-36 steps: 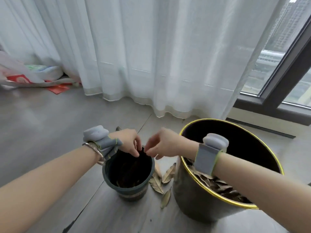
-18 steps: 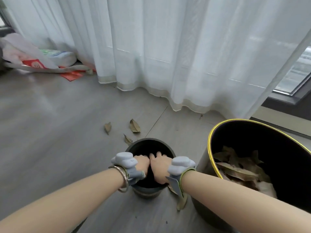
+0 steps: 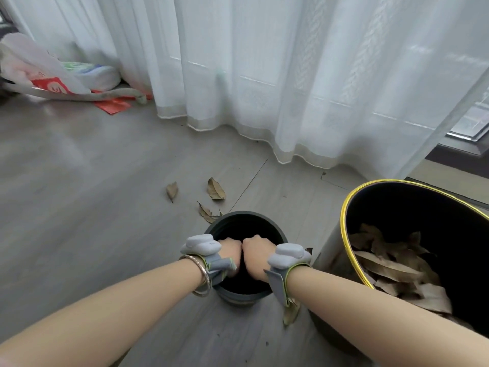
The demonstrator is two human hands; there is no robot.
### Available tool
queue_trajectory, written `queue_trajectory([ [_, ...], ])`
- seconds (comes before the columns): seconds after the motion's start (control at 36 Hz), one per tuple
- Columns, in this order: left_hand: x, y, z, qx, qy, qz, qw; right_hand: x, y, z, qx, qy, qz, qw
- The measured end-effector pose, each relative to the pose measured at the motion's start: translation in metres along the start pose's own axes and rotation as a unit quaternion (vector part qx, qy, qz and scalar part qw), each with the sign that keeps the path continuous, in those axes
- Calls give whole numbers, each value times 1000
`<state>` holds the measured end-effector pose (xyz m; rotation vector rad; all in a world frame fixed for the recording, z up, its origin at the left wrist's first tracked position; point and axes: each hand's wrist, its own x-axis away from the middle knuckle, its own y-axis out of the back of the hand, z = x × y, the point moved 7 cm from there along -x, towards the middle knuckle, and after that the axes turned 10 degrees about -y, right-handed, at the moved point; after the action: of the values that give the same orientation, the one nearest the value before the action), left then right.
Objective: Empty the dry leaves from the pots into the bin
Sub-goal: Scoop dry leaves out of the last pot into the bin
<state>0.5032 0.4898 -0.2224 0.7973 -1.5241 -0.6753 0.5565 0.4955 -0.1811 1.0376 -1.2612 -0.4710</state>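
Observation:
A dark green pot (image 3: pixel 246 221) stands on the grey floor in front of me. My left hand (image 3: pixel 230 251) and my right hand (image 3: pixel 255 254) both reach down inside it, side by side, knuckles up. Their fingers are hidden in the dark of the pot, so I cannot see what they hold. To the right stands a black bin with a gold rim (image 3: pixel 352 200), with dry brown leaves (image 3: pixel 391 266) lying inside it. Both wrists wear grey sensor bands.
Three dry leaves (image 3: pixel 215 189) lie on the floor just beyond the pot, and another leaf (image 3: pixel 291 312) lies between pot and bin. White curtains (image 3: pixel 264 75) hang behind. Plastic bags (image 3: pixel 53 75) are piled at the far left. A window frame is at the right.
My hands went from the pot's rim down into the pot. My view turned left and down, so leaves beyond the pot now show. Since half a second ago the hands sank slightly deeper.

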Motion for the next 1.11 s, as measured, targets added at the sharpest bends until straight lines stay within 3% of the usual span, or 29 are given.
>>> queue_trajectory([
  [0.06, 7, 5, -2, -20, 19, 7, 1000, 1, 8, -1, -15, -8, -13, 1000],
  [0.19, 21, 27, -1, 65, -33, -75, 994, 8, 30, -6, -73, -21, -52, 996],
  [0.36, 30, 47, 0, 95, -38, -51, 993, 19, 54, -14, -136, -25, -64, 988],
  [0.69, 94, 127, -12, 142, -115, -181, 966, 46, 117, -44, -261, -13, -87, 961],
  [0.83, 116, 158, -32, 141, -149, -219, 954, 73, 145, -65, -265, 13, -102, 959],
  [0.94, 132, 178, -53, 145, -182, -240, 942, 91, 157, -87, -352, 24, -50, 934],
  [1.06, 142, 193, -82, 156, -220, -268, 925, 118, 174, -112, -323, 17, -107, 940],
  [1.11, 143, 197, -99, 167, -238, -277, 916, 127, 175, -129, -341, 9, -98, 935],
])
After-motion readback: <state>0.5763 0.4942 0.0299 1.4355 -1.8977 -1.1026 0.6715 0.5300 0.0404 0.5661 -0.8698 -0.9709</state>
